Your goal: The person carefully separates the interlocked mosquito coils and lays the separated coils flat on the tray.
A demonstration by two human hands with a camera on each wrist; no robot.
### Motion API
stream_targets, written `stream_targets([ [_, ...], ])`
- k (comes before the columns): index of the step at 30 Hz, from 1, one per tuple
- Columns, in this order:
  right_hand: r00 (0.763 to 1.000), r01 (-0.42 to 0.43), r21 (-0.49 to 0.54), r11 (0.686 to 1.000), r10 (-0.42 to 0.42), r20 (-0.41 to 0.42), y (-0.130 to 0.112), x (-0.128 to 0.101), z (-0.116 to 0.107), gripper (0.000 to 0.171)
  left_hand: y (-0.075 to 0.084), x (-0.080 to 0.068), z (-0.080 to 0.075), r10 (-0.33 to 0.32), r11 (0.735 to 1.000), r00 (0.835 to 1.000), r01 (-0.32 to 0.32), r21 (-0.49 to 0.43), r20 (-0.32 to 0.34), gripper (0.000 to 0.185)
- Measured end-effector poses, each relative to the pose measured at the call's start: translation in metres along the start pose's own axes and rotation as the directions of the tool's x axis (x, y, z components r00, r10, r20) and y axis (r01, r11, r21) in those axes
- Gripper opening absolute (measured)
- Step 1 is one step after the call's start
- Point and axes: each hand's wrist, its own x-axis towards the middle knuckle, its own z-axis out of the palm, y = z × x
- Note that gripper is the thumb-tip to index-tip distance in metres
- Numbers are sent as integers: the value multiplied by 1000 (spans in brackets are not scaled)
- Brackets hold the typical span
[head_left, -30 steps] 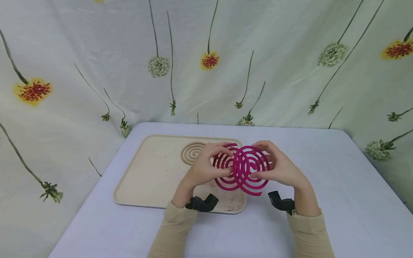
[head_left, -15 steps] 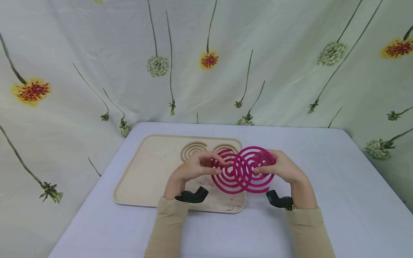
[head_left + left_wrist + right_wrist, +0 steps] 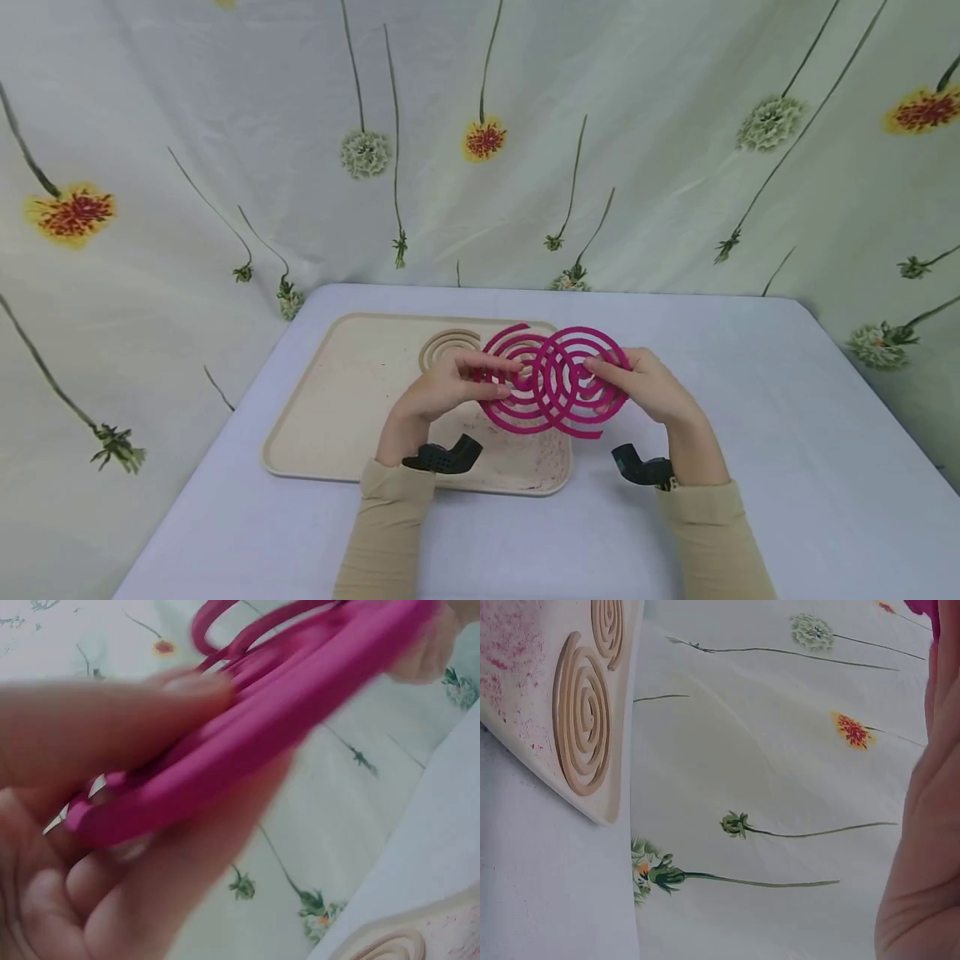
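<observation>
Two magenta mosquito coils overlap at their outer rings above the tray's right side. My left hand (image 3: 435,396) pinches the left coil (image 3: 517,423), its thumb and index finger over the rings. In the left wrist view that coil (image 3: 247,746) lies nearly edge-on between thumb and fingers. The right coil (image 3: 581,332) is held by my right hand (image 3: 660,387), thumb across its face, other fingers mostly hidden behind. Only a bare edge of the right hand (image 3: 926,862) and a scrap of magenta show in the right wrist view.
A beige tray (image 3: 337,417) lies on the white-covered table (image 3: 750,375), with reddish crumbs on its right part. On it rest tan mosquito coils; one tan coil (image 3: 442,340) shows behind my left hand, and another tan coil (image 3: 583,716) appears near the tray's corner. Flowered cloth hangs behind.
My left hand shifted left and let its fingers slide to the left coil's outer rings. The overlapped pair has risen and moved slightly left; the right thumb now reaches farther over its coil.
</observation>
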Motion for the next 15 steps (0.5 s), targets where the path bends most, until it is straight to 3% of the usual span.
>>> stream_targets([
  [2, 990, 1, 23, 1000, 2, -143, -2, 3, 7, 35, 0, 4, 6, -26, 999, 992, 21, -45, -123, 33],
  [4, 956, 24, 70, 997, -2, -293, -4, 6, 16, 38, 1, 8, 14, -56, 993, 968, 29, -116, -244, 34],
  [6, 899, 70, 123, 990, -10, -437, -5, 9, 26, 39, 0, 14, 24, -83, 979, 927, 6, -204, -367, 33],
  [8, 833, 135, 178, 975, -14, -553, -5, 12, 36, 39, 0, 20, 35, -74, 961, 879, -65, -270, -471, 32],
  [10, 786, 182, 205, 962, -18, -617, -5, 14, 43, 39, -1, 26, 46, -35, 941, 842, -153, -300, -539, 32],
  [12, 783, 164, 212, 963, 4, -622, -7, 13, 44, 40, -2, 29, 51, 4, 933, 827, -206, -296, -562, 31],
  [13, 802, 138, 208, 968, 14, -597, -8, 12, 41, 41, -3, 29, 51, 22, 933, 833, -215, -288, -552, 31],
  [15, 859, 76, 177, 981, 26, -512, -9, 8, 31, 43, -3, 26, 47, 35, 942, 867, -195, -274, -497, 30],
])
